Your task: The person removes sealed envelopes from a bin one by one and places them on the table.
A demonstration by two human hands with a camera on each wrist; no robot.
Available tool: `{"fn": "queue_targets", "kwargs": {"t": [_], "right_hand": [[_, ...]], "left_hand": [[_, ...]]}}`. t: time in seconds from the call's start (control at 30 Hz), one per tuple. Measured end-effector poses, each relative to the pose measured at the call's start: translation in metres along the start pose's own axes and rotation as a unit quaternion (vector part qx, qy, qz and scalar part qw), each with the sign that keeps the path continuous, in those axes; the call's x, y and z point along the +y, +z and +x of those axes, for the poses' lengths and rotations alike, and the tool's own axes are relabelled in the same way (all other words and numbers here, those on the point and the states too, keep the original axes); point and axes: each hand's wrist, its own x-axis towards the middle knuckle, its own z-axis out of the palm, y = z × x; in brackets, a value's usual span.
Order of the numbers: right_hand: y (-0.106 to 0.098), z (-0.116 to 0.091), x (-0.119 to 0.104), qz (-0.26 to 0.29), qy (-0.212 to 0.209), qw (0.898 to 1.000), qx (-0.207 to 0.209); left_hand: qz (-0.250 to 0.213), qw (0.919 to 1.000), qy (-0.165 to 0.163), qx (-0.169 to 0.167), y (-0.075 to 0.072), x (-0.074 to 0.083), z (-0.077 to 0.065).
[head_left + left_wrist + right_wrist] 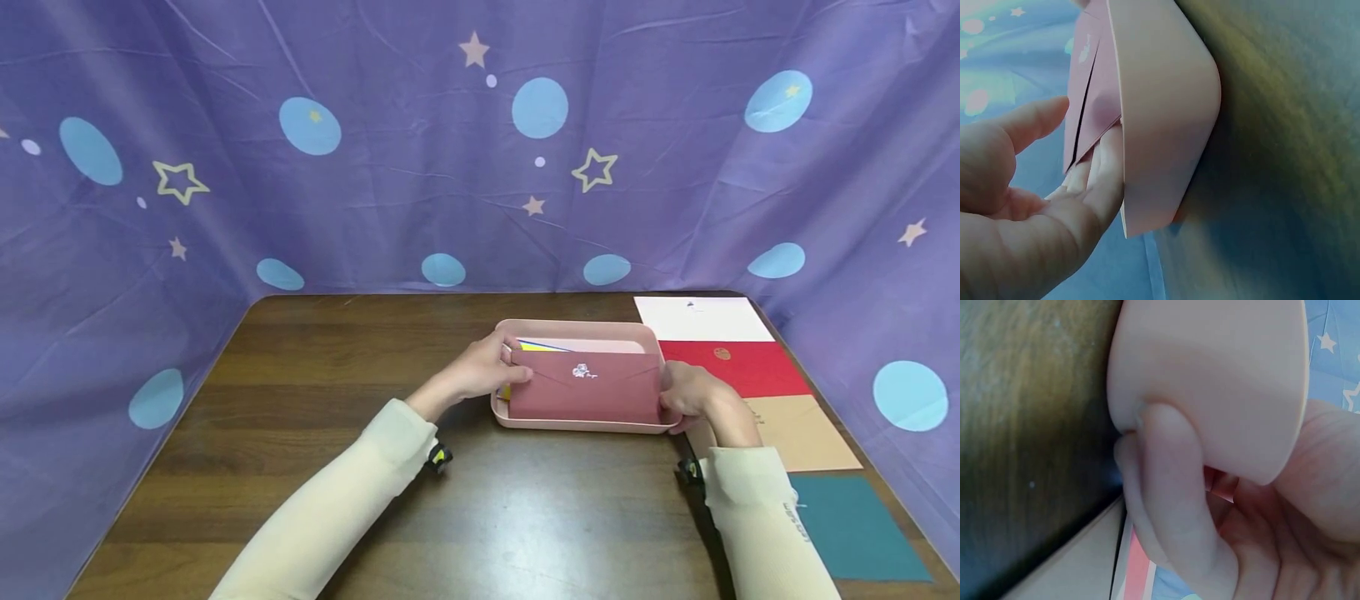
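A dusty-rose envelope (585, 398) with a small white print leans inside a shallow pink tray (577, 426). At the envelope's left end, my left hand (483, 364) pinches it, thumb over the front and fingers behind it, inside the tray rim. In the left wrist view, the fingers (1110, 165) reach in past the tray wall. My right hand (693, 392) grips the tray's right end; in the right wrist view its curled fingers (1172, 469) press the outer wall, while the thumb tip is hidden beyond the rim. A yellow and blue flat item (542, 347) shows behind the envelope.
Along the table's right edge lie a white envelope (705, 321), a red envelope (750, 368), a tan envelope (810, 433) and a teal envelope (862, 529). The right forearm passes over some of them. A purple curtain (390, 192) surrounds the wooden table (337, 350).
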Motion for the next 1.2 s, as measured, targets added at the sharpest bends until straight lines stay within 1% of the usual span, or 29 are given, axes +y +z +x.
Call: {"fn": "queue_targets", "kwargs": {"t": [0.17,0.27,0.33,0.4,0.57,0.73,0.8,0.9,0.97,1.1,1.2], "right_hand": [[-0.001,0.003,0.001,0.000,-0.001,1.000,-0.005],[-0.001,0.004,0.002,0.004,-0.007,1.000,-0.006],[-0.001,0.003,0.002,0.008,-0.012,1.000,-0.007],[-0.001,0.003,0.002,0.012,-0.015,1.000,-0.007],[-0.001,0.003,0.003,0.009,-0.020,1.000,-0.007],[0.001,-0.004,-0.002,0.033,-0.020,0.999,-0.010],[0.002,-0.005,-0.004,0.047,-0.017,0.999,-0.010],[0.001,-0.005,-0.004,0.055,-0.019,0.998,-0.012],[0.001,-0.004,-0.003,0.056,-0.012,0.998,-0.008],[0.001,-0.003,-0.001,0.032,-0.004,0.999,-0.001],[0.000,-0.001,0.001,0.011,-0.001,1.000,0.001]], "left_hand": [[-0.077,0.9965,-0.001,-0.033,0.002,-0.001,-0.010],[-0.104,0.9936,0.003,-0.044,0.005,-0.002,-0.015],[-0.110,0.9929,0.006,-0.046,0.008,-0.002,-0.017],[-0.109,0.9931,0.011,-0.043,0.011,-0.001,-0.019],[-0.125,0.9916,0.021,-0.029,0.017,-0.002,-0.021],[-0.102,0.9943,0.028,-0.005,0.022,-0.005,-0.022],[-0.086,0.9957,0.033,0.006,0.023,-0.005,-0.022],[-0.079,0.9957,0.041,0.026,0.022,-0.006,-0.022],[-0.079,0.9954,0.040,0.038,0.021,-0.007,-0.022],[-0.107,0.9927,0.031,0.044,0.018,-0.011,-0.020],[-0.156,0.9868,0.027,0.036,0.014,-0.013,-0.019]]}}
